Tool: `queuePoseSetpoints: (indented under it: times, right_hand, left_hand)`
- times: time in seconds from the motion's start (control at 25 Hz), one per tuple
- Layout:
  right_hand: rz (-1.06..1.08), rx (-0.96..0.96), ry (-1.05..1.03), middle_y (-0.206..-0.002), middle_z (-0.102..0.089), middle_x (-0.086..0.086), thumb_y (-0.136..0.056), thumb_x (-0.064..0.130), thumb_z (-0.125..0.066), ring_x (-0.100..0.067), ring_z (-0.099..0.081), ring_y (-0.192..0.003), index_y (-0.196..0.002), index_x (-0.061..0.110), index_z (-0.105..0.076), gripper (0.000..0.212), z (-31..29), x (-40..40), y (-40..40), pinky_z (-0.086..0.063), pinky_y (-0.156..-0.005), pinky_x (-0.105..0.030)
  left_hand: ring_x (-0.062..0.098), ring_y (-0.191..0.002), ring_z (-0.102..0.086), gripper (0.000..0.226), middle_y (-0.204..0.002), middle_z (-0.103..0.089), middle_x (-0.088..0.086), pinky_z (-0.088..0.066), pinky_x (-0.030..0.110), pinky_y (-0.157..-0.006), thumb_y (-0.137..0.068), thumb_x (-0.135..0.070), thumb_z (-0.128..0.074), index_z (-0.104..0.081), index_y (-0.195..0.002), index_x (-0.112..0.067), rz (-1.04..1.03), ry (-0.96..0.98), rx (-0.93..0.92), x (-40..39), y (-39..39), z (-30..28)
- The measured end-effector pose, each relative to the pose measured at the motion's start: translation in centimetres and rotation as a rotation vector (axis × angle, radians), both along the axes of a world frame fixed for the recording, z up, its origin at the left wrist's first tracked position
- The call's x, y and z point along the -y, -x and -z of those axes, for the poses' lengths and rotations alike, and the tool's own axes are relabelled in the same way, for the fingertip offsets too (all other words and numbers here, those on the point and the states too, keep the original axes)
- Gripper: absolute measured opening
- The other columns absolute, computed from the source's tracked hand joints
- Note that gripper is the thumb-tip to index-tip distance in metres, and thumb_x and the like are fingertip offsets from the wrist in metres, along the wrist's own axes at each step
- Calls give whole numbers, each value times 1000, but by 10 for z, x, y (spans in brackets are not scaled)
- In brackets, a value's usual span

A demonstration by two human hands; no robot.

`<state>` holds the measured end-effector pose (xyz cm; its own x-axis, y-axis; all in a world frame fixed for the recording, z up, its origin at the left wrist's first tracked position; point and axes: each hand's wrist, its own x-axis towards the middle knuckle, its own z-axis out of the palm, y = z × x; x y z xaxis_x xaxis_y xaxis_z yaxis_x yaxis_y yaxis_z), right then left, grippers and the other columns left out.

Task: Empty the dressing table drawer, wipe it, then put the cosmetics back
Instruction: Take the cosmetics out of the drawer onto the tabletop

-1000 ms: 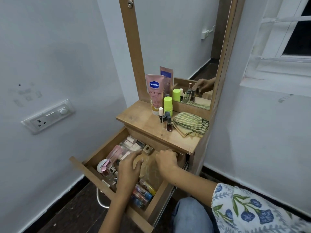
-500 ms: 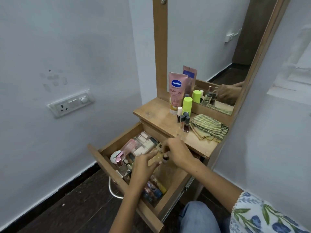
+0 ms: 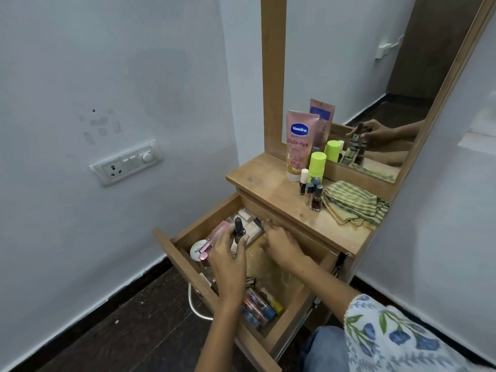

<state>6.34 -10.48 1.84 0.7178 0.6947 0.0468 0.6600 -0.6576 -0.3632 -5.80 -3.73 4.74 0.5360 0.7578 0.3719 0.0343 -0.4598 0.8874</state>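
Note:
The dressing table drawer (image 3: pixel 171 253) is pulled out, with cosmetics lying along its left and front sides. My left hand (image 3: pixel 228 260) pinches a small nail polish bottle (image 3: pixel 239 232) with a dark cap, upright above a pink perfume bottle (image 3: pixel 218 234) and a white jar (image 3: pixel 196 251). My right hand (image 3: pixel 280 245) reaches into the back of the drawer beside a clear case (image 3: pixel 251 224) of beige items; its fingers are blurred and spread. Several lipsticks (image 3: pixel 259 307) lie in the front corner. A striped green cloth (image 3: pixel 354 205) lies on the tabletop (image 3: pixel 268 181).
On the tabletop stand a pink Vaseline tube (image 3: pixel 298 146), a green-capped bottle (image 3: pixel 316 165) and a few nail polish bottles (image 3: pixel 311 191). The mirror (image 3: pixel 362 63) rises behind them. A switch panel (image 3: pixel 126 162) is on the left wall. The floor (image 3: pixel 120 331) is dark.
The small bottle has passed from my right hand to my left. My right hand has dropped back into the rear of the drawer. The view has swung left.

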Motion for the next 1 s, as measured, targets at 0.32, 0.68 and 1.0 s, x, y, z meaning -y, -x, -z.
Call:
queuePoseSetpoints:
  times: [0.32, 0.68, 1.0]
  right_hand:
    - [83, 44, 79, -115, -64, -15, -97, 9, -44, -30, -64, -101, -111, 6, -61, 22, 10, -14, 11, -50, -80, -36]
    - [115, -29, -724, -106, -54, 5, -91, 14, -60, 0, -56, -90, -110, 12, -58, 19, -53, 72, 36, -48, -82, -10]
    - [425, 144, -723, -105, -64, -7, -83, 5, -69, -22, -62, -99, -113, 3, -60, 31, -61, 102, -21, -53, -86, -37]
  left_hand:
    - [-25, -100, -47, 37, -101, -52, -31, -37, -3, -83, -81, -1, -68, -62, -111, -23, 31, 20, 26, 0, 1, -1]
    - [-2, -90, -54, 33, -91, -56, -21, -47, 20, -78, -76, -11, -75, -64, -104, -25, 90, 2, -19, 2, -6, 3]
    - [-3, -85, -63, 26, -91, -71, -12, -48, 11, -75, -72, -13, -79, -74, -97, -20, 322, 16, 48, 35, -63, -31]
